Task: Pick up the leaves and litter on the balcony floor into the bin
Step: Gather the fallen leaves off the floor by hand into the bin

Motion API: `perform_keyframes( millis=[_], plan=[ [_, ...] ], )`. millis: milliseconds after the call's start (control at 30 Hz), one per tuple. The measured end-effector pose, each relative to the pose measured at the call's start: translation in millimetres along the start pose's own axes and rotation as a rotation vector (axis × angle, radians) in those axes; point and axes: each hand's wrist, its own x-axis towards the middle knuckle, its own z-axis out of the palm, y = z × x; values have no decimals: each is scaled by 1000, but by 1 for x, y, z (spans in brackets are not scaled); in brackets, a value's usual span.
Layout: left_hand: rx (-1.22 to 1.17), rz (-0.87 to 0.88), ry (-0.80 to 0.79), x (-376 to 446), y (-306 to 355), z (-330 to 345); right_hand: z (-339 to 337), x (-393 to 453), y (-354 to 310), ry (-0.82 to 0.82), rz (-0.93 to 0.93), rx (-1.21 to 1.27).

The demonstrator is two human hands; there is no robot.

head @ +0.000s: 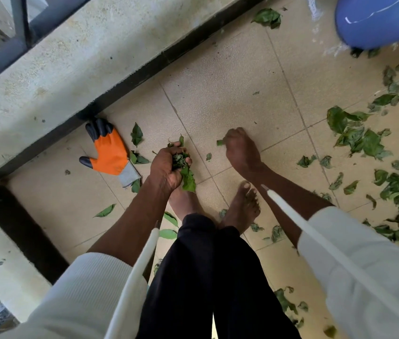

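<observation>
Green leaves (360, 139) strewn over tiled floor, blue bin (379, 20) far right.

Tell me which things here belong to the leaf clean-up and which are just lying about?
Part of the job:
- bunch of green leaves gripped by the left hand
- small leaf scrap pinched by the right hand
- scattered green leaves on the tiles
- blue plastic bin

Just lying about:
- orange and black work glove

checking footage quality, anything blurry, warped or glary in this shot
Head view: soft, even daylight, no glare or hard shadows; wide-angle bending curves the ledge; the blue bin and edge leaves smear, while the left hand and orange glove stay sharp.
</observation>
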Motion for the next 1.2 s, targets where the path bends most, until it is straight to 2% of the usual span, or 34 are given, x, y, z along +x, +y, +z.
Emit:
perform_keyframes(
  millis=[100, 367, 533, 667, 733, 867, 967, 1200],
  plan=[
    [13, -15, -9, -3, -9, 9, -6, -20, 17, -9, 81, 43],
    [94, -21, -40, -6, -28, 29, 8, -51, 16, -13, -27, -85],
    [143, -21, -37, -5, -31, 23, 13, -56, 26, -101, -130, -194],
    [131, -23, -27, -5, -29, 17, 12, -54, 22, -39, -57, -156],
    [131, -23, -15, -5, -28, 14, 13, -53, 17, -5, -89, -102],
    [126, -13, -14, -4, -24, 12, 14, -48, 13, -139, -256, -216],
    [122, -11, -12, -2, -22, 12, 20, -44, 16, -148, -292, -262],
    [99, -7, -2, -6, -26, 6, 14, -36, -15, -104, -243, -215]
  ],
)
